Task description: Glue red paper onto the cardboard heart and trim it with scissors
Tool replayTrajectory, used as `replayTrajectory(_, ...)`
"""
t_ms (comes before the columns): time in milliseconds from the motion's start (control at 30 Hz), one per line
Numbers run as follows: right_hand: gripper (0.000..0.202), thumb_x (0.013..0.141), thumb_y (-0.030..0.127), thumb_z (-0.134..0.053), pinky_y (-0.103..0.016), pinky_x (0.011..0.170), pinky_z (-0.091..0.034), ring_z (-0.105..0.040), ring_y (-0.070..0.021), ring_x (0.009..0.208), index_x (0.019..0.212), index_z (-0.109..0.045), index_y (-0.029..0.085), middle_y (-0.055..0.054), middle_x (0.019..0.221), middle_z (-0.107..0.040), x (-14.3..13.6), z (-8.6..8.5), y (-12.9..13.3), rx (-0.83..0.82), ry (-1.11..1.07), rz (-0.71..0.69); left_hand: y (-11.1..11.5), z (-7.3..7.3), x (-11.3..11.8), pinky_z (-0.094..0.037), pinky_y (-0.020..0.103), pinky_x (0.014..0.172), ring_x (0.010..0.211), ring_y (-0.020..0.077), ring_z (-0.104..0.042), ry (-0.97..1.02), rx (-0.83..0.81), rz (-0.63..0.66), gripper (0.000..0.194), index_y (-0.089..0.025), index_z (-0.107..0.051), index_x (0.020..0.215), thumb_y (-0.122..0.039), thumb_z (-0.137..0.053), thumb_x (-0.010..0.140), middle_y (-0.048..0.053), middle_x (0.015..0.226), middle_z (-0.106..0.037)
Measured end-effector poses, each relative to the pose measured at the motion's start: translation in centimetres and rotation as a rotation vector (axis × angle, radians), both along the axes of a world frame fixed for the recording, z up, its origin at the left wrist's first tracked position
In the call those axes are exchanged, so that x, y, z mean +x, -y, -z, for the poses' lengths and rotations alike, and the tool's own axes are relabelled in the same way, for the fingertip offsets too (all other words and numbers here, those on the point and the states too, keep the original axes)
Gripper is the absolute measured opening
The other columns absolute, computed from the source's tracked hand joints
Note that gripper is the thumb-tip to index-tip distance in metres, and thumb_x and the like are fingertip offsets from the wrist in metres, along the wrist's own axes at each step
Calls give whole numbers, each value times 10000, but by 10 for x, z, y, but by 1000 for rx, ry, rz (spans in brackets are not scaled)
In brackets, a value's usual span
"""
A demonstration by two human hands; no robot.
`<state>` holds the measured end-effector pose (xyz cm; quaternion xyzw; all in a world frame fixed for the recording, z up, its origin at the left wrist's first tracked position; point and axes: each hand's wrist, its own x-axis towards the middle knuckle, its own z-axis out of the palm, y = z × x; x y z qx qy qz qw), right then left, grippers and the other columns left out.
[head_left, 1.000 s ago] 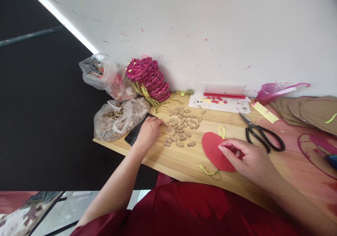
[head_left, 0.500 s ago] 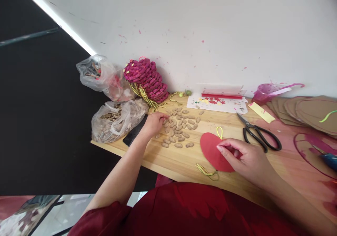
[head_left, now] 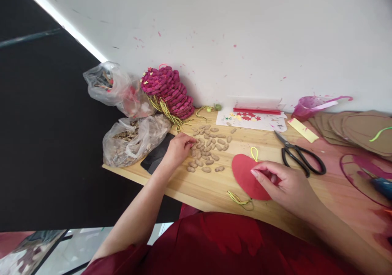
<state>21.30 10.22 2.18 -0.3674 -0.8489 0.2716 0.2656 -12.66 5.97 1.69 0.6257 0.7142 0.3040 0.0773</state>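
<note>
Loose peanuts (head_left: 206,169) in their shells lie spread over the middle of the wooden table. At the left edge of the spread is my left hand (head_left: 178,149), thumb and fingers pinched together on a peanut that they mostly cover. A red oval disc (head_left: 245,173) lies flat, with a yellow cord loop (head_left: 254,154) at its top and a yellow-green tassel (head_left: 238,198) at its lower edge. Over the disc's right side is my right hand (head_left: 286,185). Its fingers are curled, thumb near the index finger; what they hold is hidden.
Black-handled scissors (head_left: 303,156) lie right of the disc, below a paper with stars (head_left: 254,124). A phone (head_left: 156,157), plastic bags (head_left: 134,140) and a stack of magenta peanut-covered pieces (head_left: 171,91) stand left. Cardboard ovals (head_left: 367,130) and a purple cup (head_left: 308,107) are right.
My left hand's fingers have closed in beside the peanuts, and a peanut by its wrist no longer shows. My right hand and the disc stay nearly still. The view has shifted slightly.
</note>
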Motion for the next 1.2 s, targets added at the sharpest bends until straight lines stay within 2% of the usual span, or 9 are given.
replayTrajectory(133,159,942,340,-582,-256,542,-438,-547,-100,529,882,-682,232,15,791,-716,0,-1,0,-2,2,6,-4,6,4,-546,326,858,885,188,-670,-43,88,-10,267,-165,-763,965,-39,-560,847,73,942,-702)
replayTrajectory(267,166,938,333,-584,-258,549,-440,-564,-109,540,858,-682,225,14,760,-708,-2,-3,0,-1,-17,8,3,-2,6,-550,336,893,935,193,-675,-38,135,20,240,-171,-751,998,-120,-532,912,83,987,-708)
replayTrajectory(333,171,938,331,-580,-260,553,-442,-568,-111,541,856,-685,223,10,770,-714,-2,-4,1,-5,-22,5,11,-8,7,-524,365,984,1070,211,-657,-49,115,60,247,-177,-730,1091,-224,-526,960,99,1095,-708)
replayTrajectory(400,173,940,329,-576,-261,561,-445,-577,-114,550,862,-687,222,5,784,-720,-2,-4,1,-10,-23,0,20,-11,9,-435,426,1114,1292,243,-551,-103,64,113,368,-175,-638,1295,-328,-479,1001,131,1318,-640)
replayTrajectory(467,172,941,328,-575,-260,568,-448,-586,-117,563,869,-688,220,1,789,-721,-2,-4,1,-15,-22,-3,30,-10,14,-324,496,1192,1466,280,-362,-179,-30,152,532,-172,-450,1489,-417,-428,1018,159,1532,-465)
replayTrajectory(567,175,942,329,-573,-262,571,-448,-590,-120,568,867,-686,217,-3,772,-713,-3,-4,2,-11,-23,-2,44,-2,26,-198,594,1216,1552,343,-108,-289,-174,154,717,-204,-239,1595,-549,-419,992,154,1663,-227)
replayTrajectory(667,186,944,330,-568,-268,575,-445,-595,-127,573,852,-680,214,-5,745,-702,-3,-5,3,-3,-14,-5,50,6,39,-147,629,1211,1552,372,2,-349,-232,155,801,-241,-171,1612,-624,-430,958,134,1689,-127)
replayTrajectory(833,186,947,325,-567,-272,587,-446,-611,-137,597,842,-674,214,-4,728,-695,-2,-6,3,-4,-14,-13,42,12,50,-149,605,1216,1554,356,-39,-368,-264,175,756,-271,-221,1602,-606,-444,962,126,1686,-146)
replayTrajectory(1200,203,951,324,-559,-271,578,-430,-593,-133,585,846,-686,206,-4,697,-688,-5,-6,2,-2,-14,-11,2,11,52,-166,570,1220,1554,345,-60,-364,-284,217,681,-311,-265,1587,-576,-429,982,100,1689,-147)
